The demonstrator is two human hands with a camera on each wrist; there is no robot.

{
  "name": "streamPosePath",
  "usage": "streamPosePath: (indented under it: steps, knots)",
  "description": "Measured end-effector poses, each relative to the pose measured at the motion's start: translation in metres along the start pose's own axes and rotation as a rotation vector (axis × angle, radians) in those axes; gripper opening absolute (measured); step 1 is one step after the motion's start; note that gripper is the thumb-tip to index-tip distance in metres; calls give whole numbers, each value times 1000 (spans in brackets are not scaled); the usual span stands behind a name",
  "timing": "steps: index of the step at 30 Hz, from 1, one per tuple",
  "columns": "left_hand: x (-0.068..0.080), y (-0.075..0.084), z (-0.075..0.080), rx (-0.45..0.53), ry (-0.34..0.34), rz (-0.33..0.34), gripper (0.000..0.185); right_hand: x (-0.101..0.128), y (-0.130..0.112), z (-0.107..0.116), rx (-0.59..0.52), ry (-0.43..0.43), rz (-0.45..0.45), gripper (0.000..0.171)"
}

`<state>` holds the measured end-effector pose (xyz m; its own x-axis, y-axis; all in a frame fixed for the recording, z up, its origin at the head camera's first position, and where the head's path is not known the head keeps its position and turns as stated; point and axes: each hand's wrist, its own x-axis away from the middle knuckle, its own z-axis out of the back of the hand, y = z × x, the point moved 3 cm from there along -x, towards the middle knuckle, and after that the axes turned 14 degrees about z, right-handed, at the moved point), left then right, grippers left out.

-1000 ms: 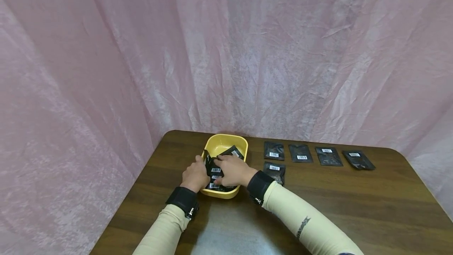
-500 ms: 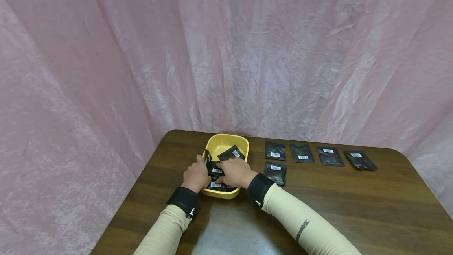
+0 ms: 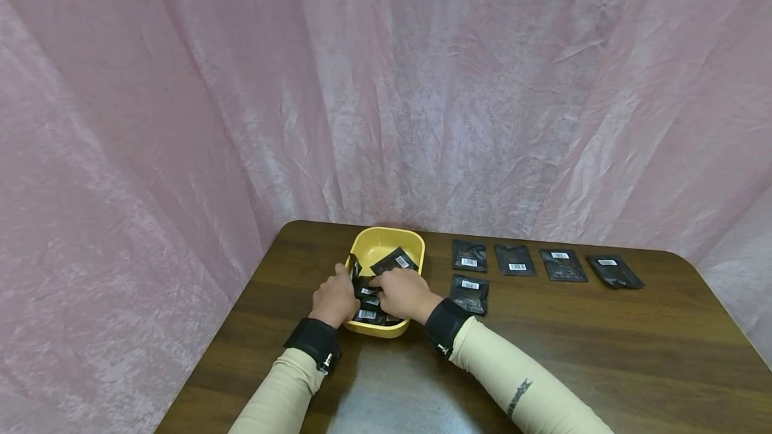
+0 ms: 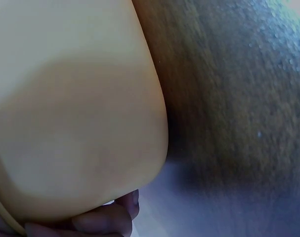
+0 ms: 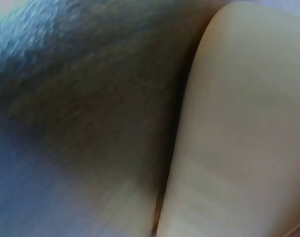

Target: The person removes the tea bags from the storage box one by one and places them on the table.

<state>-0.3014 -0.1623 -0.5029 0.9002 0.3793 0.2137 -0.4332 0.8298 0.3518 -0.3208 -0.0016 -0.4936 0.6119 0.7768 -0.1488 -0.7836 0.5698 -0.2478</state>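
Observation:
Small flat black packets with white barcode labels lie in a yellow plastic tub (image 3: 376, 332) on the table. My left hand (image 3: 335, 299) grips the tub's left rim. In the left wrist view its fingers (image 4: 107, 219) show against the tub's side. My right hand (image 3: 403, 292) reaches over the right rim and pinches a black packet (image 3: 365, 286) with its fingertips, which are partly hidden. Another packet (image 3: 395, 260) leans toward the tub's far right side. The right wrist view shows the tub's outer wall (image 5: 238, 128), with no fingers clearly visible.
Right of the tub, several black packets lie apart in a back row, from one packet (image 3: 469, 255) to the rightmost packet (image 3: 614, 271). One more packet (image 3: 469, 295) lies in front. A pink curtain (image 3: 458, 99) hangs behind the wooden table (image 3: 573, 360).
The fingers of my right hand have drawn together on a packet, and the packets beneath have shifted slightly. My left hand stays on the rim.

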Motion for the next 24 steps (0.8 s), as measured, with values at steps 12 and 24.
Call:
streamPosePath:
  steps: [12, 24]
  knots:
    - [0, 0, 0, 2, -15, -2, 51, 3, -2, 2, -25, 65, -14, 25]
    - [2, 0, 1, -3, -5, -5, 54, 5, -2, 3, 0, 146, 16, 20]
